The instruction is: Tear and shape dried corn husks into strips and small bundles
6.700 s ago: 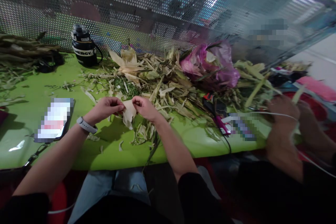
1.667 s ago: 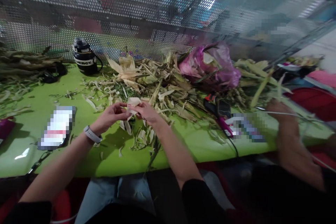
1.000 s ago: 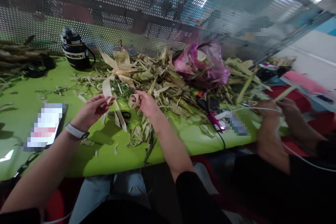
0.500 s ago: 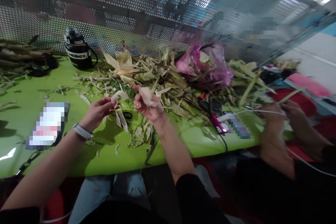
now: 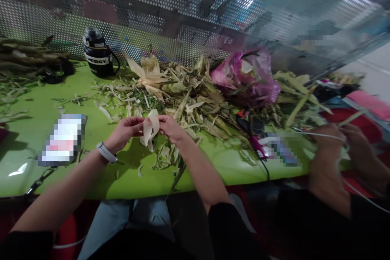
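My left hand [image 5: 125,131] and my right hand [image 5: 171,126] are held close together above the green table [image 5: 100,178], both pinching a pale strip of corn husk [image 5: 149,127] that hangs between them. A grey watch sits on my left wrist. Just behind my hands lies a wide heap of dry husks and leaves [image 5: 185,97]. Small husk scraps [image 5: 164,156] lie on the table below my hands.
A phone [image 5: 63,139] lies on the table at the left, and a black bottle [image 5: 98,53] stands at the back by the perforated metal screen [image 5: 170,12]. A pink plastic bag [image 5: 246,74] sits in the heap. At the right another person's hands [image 5: 332,146] hold a stalk.
My hands had moved apart, each with a piece of husk; now they are together again on one strip. The view has shifted slightly.
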Action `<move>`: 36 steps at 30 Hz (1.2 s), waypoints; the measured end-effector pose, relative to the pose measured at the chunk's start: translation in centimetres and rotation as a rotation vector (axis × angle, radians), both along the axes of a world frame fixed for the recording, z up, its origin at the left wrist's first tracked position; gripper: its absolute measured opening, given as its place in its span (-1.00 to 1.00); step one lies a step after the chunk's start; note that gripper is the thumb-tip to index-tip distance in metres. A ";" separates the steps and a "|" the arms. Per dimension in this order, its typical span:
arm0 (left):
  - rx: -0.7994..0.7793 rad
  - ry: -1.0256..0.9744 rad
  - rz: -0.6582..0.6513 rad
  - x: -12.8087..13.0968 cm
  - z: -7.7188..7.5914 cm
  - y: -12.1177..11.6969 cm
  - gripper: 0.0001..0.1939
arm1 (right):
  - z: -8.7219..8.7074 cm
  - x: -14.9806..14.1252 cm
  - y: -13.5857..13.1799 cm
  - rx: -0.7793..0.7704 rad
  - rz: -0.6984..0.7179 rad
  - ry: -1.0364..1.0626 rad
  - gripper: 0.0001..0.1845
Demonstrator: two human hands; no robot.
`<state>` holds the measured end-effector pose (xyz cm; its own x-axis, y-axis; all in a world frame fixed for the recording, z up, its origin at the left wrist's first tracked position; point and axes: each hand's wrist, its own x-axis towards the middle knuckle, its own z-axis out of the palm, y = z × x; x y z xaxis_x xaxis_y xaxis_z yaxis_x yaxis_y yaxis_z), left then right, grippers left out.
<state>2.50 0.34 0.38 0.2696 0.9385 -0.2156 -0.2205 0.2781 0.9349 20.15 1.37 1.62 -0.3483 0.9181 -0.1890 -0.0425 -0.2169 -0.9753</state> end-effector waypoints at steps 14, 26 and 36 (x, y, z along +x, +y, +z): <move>-0.011 -0.043 -0.103 -0.3 0.2 0.0 -0.58 | -1.5 0.0 1.6 0.190 -0.296 0.020 -0.76; 0.005 -0.007 -0.180 -0.1 0.5 -0.4 -0.67 | -2.6 -0.6 1.5 0.304 -0.368 0.071 -0.78; 0.052 0.008 -0.216 0.1 0.5 -0.6 -0.69 | -2.6 -0.9 1.1 0.311 -0.357 0.061 -0.75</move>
<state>2.63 -0.22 0.85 0.4644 0.8689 -0.1713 -0.1538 0.2696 0.9506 19.24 2.48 -0.95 -0.0026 0.9922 0.1247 -0.1210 0.1235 -0.9849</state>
